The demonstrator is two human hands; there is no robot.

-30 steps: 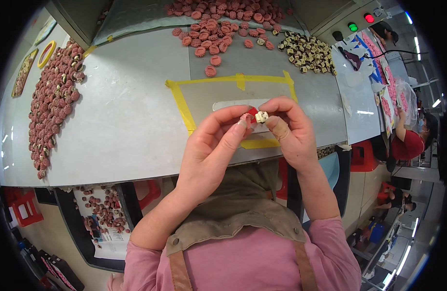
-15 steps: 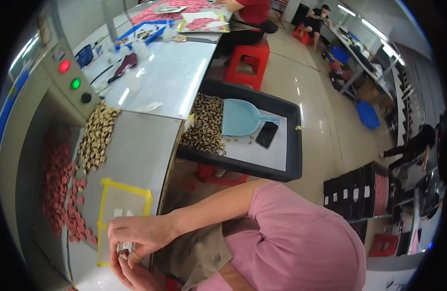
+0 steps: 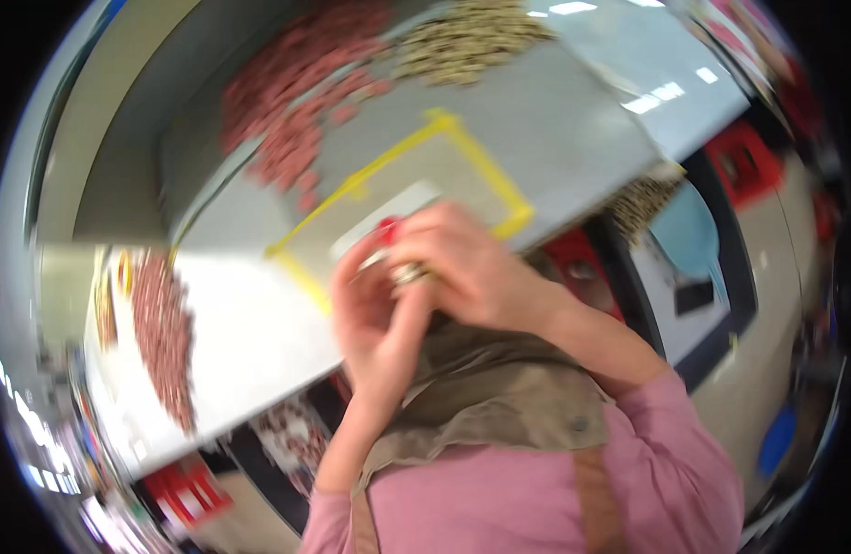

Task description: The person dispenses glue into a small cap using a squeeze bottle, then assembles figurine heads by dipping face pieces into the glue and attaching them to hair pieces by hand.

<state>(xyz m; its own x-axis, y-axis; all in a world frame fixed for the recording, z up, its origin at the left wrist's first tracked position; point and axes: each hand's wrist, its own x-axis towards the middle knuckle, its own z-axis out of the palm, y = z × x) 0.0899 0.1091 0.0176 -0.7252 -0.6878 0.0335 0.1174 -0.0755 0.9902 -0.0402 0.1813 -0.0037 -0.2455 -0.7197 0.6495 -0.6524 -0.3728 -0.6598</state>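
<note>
My left hand (image 3: 365, 319) and my right hand (image 3: 472, 268) meet over the work surface, fingers curled and closed together. Between the fingertips shows a small bright red piece (image 3: 389, 229). Just below it, by my left thumb, is a small round beige piece with dark parts (image 3: 409, 272). Motion blur hides how these two fit together and which fingers carry which. Behind my fingers lies a white strip (image 3: 412, 199), inside a rectangle of yellow tape (image 3: 485, 166) stuck on the table (image 3: 573, 129).
Past the tape lie heaps of pink-red pieces (image 3: 292, 138) and beige pieces (image 3: 472, 42). Another pink heap (image 3: 162, 323) is on the left. A dark tray (image 3: 744, 268) at right holds beige pieces, a blue dustpan (image 3: 689, 231) and a phone (image 3: 693, 297). Red stools (image 3: 744, 162) stand nearby.
The view has swung round, bringing the tape rectangle and both hands nearer the middle and the left-hand table into sight. My hands remain together; the red piece now shows between the fingers.
</note>
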